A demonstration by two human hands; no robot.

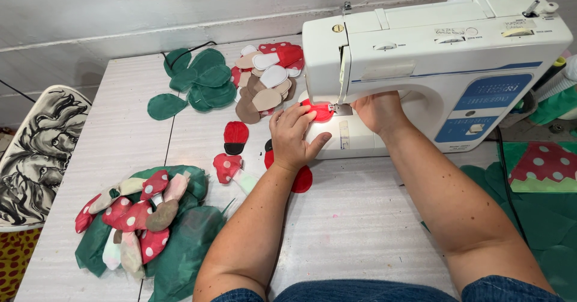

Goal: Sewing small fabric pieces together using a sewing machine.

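A white sewing machine (445, 55) stands at the back right of the table. A small red fabric piece (320, 111) lies under its presser foot (340, 109). My left hand (293, 137) lies flat on the machine bed with its fingers spread, pressing the red piece from the left. My right hand (377, 111) reaches under the machine's arm and rests against the fabric just right of the foot; its fingers are partly hidden. More red fabric (302, 179) sticks out from under my left wrist.
Green fabric leaves (201, 82) and a heap of tan, white and red dotted pieces (267, 79) lie at the back. A pile of sewn pieces on green cloth (144, 218) sits front left. Loose red pieces (235, 137) lie mid-table. Red dotted fabric (544, 164) lies right. A patterned chair (36, 152) stands left.
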